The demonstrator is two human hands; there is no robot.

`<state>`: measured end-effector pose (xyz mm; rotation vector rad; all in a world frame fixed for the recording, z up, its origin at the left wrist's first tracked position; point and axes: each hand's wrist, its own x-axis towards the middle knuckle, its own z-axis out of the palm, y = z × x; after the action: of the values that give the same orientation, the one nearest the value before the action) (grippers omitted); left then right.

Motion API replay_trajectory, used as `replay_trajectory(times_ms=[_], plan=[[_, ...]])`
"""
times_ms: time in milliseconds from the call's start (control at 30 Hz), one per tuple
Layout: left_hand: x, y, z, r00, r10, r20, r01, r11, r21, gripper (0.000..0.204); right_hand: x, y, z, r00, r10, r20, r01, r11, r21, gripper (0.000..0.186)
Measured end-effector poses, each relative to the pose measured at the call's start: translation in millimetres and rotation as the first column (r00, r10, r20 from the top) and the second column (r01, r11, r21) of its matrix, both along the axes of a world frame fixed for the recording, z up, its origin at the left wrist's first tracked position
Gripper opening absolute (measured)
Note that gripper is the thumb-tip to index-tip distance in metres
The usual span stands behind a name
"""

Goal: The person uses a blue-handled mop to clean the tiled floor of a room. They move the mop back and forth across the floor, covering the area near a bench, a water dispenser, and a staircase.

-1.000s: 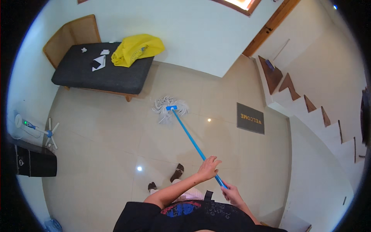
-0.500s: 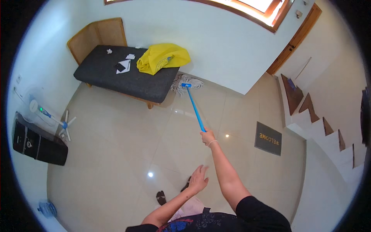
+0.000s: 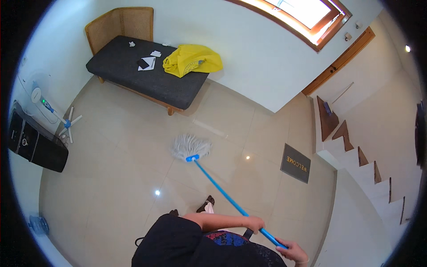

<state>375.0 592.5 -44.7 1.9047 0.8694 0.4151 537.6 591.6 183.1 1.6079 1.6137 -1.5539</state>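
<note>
A string mop with a blue handle (image 3: 219,188) slants across the tiled floor. Its grey-white strands (image 3: 191,146) are fanned out on the tiles beyond my feet, joined to a blue clamp. My left hand (image 3: 255,224) is wrapped round the handle, its forearm reaching across my body from the left. Lower and to the right, my right hand (image 3: 293,252) grips the handle near its upper end, with a light band at the wrist. Dark footwear (image 3: 206,204) shows below the mop head.
A dark cushioned daybed (image 3: 142,75) stands at the back wall, bearing a yellow cloth (image 3: 191,60), papers and a phone. At left are a standing fan (image 3: 66,123) and black appliance (image 3: 42,144). To the right lie a doormat (image 3: 296,163) and stairs (image 3: 342,138).
The mop head has come from beside the daybed's end toward me and slightly left. My left hand has taken hold of the handle. My right hand has drawn back toward my body.
</note>
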Motion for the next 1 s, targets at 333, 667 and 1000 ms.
replay_trajectory(times_ms=[333, 667, 1000], plan=[[-88, -34, -39, 0.794, 0.593, -0.137, -0.573, 0.804, 0.159, 0.013, -80, 1, -62, 0.914, 0.361, -0.183, -0.314, 0.918, 0.244, 0.052], [-201, -140, -22, 0.301, 0.928, -0.221, -0.883, 0.358, 0.303, 0.011, -261, -67, -165, 0.661, 0.749, -0.043, -0.539, 0.514, 0.667, 0.043], [-146, -191, -49, 0.348, 0.849, -0.398, -0.885, 0.437, 0.158, 0.027, -180, -120, -184, 0.686, 0.727, 0.045, -0.564, 0.491, 0.663, 0.049]])
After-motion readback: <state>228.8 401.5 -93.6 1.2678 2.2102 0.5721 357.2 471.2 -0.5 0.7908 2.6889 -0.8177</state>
